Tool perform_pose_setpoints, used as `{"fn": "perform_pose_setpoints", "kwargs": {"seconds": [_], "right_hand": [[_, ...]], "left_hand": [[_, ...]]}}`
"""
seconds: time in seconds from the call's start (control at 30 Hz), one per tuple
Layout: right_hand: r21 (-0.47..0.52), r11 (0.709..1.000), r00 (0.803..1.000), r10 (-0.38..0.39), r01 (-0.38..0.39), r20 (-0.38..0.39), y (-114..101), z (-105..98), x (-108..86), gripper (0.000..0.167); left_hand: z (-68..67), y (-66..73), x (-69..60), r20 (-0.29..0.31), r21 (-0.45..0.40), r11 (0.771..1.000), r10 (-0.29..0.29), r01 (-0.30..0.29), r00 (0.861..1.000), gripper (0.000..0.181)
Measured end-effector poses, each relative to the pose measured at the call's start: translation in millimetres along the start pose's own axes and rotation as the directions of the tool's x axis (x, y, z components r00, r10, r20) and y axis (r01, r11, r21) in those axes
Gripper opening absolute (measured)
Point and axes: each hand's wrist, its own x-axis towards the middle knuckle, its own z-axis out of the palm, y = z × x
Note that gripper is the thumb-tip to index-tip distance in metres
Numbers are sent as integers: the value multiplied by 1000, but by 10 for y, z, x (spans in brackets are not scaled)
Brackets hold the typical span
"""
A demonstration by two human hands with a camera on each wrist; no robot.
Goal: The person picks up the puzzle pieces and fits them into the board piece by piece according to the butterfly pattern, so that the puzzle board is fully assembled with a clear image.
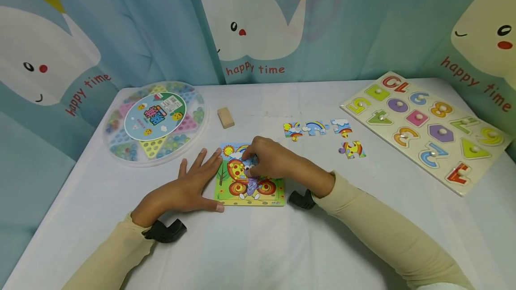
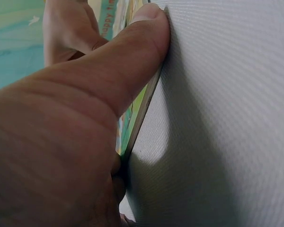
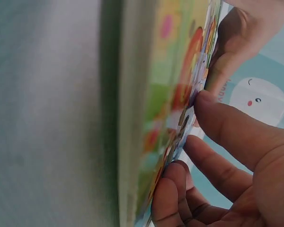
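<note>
A square butterfly picture puzzle [image 1: 234, 199] lies flat on the white table, its thin board edge-on in the left wrist view. The left hand [image 1: 187, 189] is spread along its left side, fingertips at the upper left edge and thumb [image 2: 132, 52] on the near left corner. Over the upper middle of the picture, the right hand [image 1: 271, 158] has its thumb and index finger bent down at a piece by the butterfly's face; in the right wrist view the right hand [image 3: 227, 156] touches the picture surface with its fingertips. The fingers partly hide that piece.
Loose puzzle pieces [image 1: 316, 128] lie right of and beyond the puzzle, one piece [image 1: 353, 149] nearer. A wooden block [image 1: 225, 117] stands behind it. At the left is a round bead case [image 1: 155, 122]; at the right, a number board [image 1: 427, 131]. A printed curtain [image 1: 161, 26] hangs behind.
</note>
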Motion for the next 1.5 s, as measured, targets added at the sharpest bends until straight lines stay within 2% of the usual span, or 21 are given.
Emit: {"fn": "perform_pose_setpoints", "kwargs": {"seconds": [0.17, 0.73, 0.93, 1.2, 1.5], "right_hand": [[-25, 1000, 1000, -18, 18, 4, -8, -4, -16, 32], [-16, 999, 999, -30, 30, 13, 0, -4, -35, 32], [-1, 998, 998, -66, 66, 11, 39, -47, -45, 36], [49, 998, 998, -47, 48, -29, 130, -176, -105, 35], [90, 992, 989, -77, 89, -123, 318, -331, -252, 29]], "left_hand": [[5, -7, 3, 1, 3, 1000, -3, 3, 1000, 117], [-3, 6, 1, -1, 3, 1000, 4, -4, 1000, 116], [-3, 12, -7, -3, 0, 1000, 0, 0, 1000, 116], [25, 1, -2, -2, -5, 1000, -10, 10, 1000, 116], [29, -14, 5, -13, -1, 1000, -7, 7, 1000, 117]]}}
